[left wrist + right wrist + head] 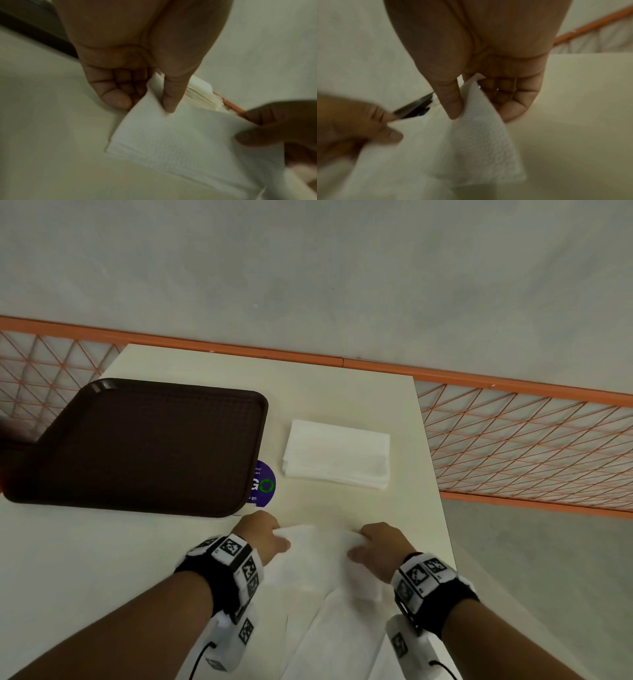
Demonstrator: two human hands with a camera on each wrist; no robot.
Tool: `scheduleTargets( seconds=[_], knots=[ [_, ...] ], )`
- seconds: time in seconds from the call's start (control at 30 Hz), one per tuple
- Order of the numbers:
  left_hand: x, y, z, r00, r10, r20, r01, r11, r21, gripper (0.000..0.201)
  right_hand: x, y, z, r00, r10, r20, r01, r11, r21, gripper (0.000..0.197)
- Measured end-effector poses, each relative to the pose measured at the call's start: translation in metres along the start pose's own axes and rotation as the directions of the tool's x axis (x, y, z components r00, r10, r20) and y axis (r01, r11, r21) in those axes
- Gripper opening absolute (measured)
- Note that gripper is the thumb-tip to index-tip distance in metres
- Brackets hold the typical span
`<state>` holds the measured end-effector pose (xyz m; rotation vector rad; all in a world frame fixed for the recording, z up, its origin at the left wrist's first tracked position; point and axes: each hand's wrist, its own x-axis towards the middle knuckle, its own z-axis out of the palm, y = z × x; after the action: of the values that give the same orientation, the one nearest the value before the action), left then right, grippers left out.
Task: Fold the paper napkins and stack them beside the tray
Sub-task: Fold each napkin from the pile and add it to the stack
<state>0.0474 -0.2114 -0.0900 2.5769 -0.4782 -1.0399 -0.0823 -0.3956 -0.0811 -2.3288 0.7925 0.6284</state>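
Note:
A white paper napkin (322,556) is held just above the cream table near its front. My left hand (263,534) pinches its far left corner between thumb and curled fingers, and my right hand (376,546) pinches the far right corner. In the left wrist view the thumb presses the napkin (180,135) against the fingers; the right wrist view shows the same pinch on the napkin (479,135). A stack of folded napkins (337,453) lies right of the dark brown tray (137,446). More loose white paper (329,635) lies under my wrists.
A round purple sticker (263,484) shows on the table (342,385) beside the tray's near right corner. An orange mesh railing (513,436) runs behind and to the right of the table. The table's right edge is close to my right wrist.

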Motion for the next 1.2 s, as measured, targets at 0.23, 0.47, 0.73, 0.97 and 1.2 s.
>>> scheduleTargets(
  seconds=[0.23, 0.47, 0.73, 0.97, 1.2],
  knots=[
    [0.006, -0.015, -0.009, 0.998, 0.038, -0.059, -0.062, 0.875, -0.480, 0.019, -0.007, 0.026, -0.001, 0.988, 0.151, 0.030, -0.120, 0.633, 0.765, 0.003],
    [0.042, 0.030, -0.056, 0.927, 0.149, -0.345, -0.273, 0.898, -0.346, 0.031, 0.038, 0.016, -0.056, 0.950, 0.198, -0.240, 0.066, 0.626, 0.777, 0.013],
    [0.096, 0.064, -0.085, 0.901, 0.134, -0.413, -0.222, 0.960, -0.172, 0.035, 0.101, 0.004, -0.104, 0.888, 0.260, -0.381, 0.031, 0.791, 0.611, 0.020],
    [0.131, 0.075, -0.082, 0.917, 0.110, -0.384, -0.144, 0.988, -0.060, 0.028, 0.136, 0.010, -0.111, 0.874, 0.272, -0.402, -0.062, 0.884, 0.463, 0.021],
    [0.142, 0.067, -0.078, 0.924, -0.008, -0.382, 0.009, 1.000, 0.003, 0.032, 0.140, 0.014, -0.107, 0.858, 0.314, -0.406, -0.160, 0.915, 0.369, 0.027]
  ],
)
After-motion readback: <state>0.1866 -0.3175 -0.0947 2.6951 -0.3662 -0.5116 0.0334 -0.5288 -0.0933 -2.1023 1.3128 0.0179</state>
